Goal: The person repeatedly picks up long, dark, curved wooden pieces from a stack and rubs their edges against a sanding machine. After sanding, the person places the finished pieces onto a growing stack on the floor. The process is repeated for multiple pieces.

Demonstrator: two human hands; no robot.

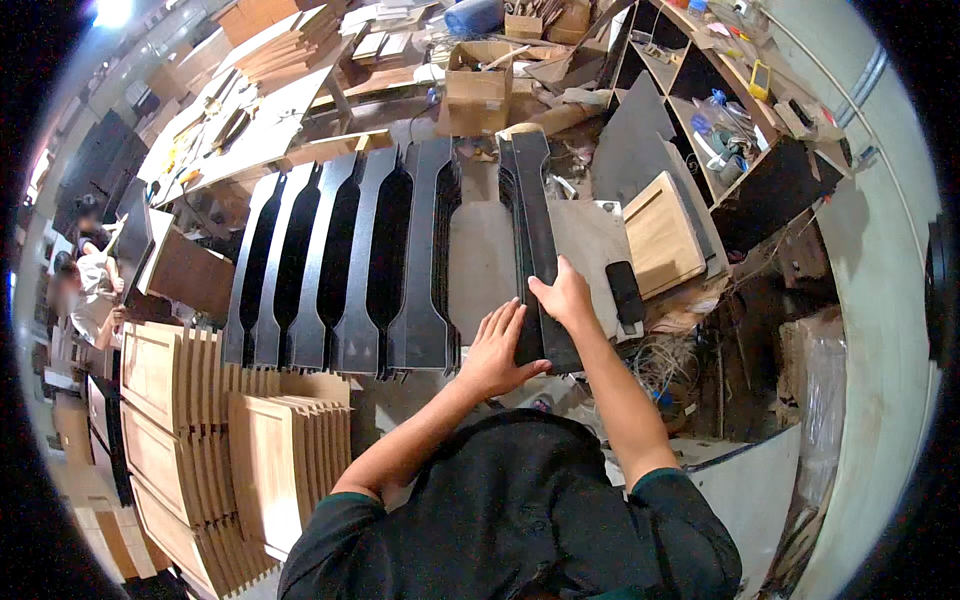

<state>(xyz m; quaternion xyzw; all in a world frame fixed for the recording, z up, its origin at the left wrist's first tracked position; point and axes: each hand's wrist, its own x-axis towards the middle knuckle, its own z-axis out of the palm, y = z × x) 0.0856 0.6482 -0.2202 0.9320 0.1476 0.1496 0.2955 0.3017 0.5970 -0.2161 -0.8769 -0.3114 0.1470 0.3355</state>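
Note:
A narrow stack of black boards with shaped edges (537, 235) lies lengthwise before me on a grey work surface (481, 258). My left hand (493, 352) rests at the near left side of this stack, fingers stretched along its edge and thumb reaching over the near end. Farther up, my right hand (563, 300) grips the right edge of the top black board, its thumb on the upper face; the other fingers are partly hidden. To the left, several similar stacks of notched black boards (420, 270) stand side by side, with dark gaps between them.
Light wooden panels (265, 450) are stacked at lower left. A wood-framed panel (663, 235) leans at right, near a cluttered shelf unit (735, 130). A cardboard box (477, 95) sits beyond the boards. Two people (90, 280) are at the far left.

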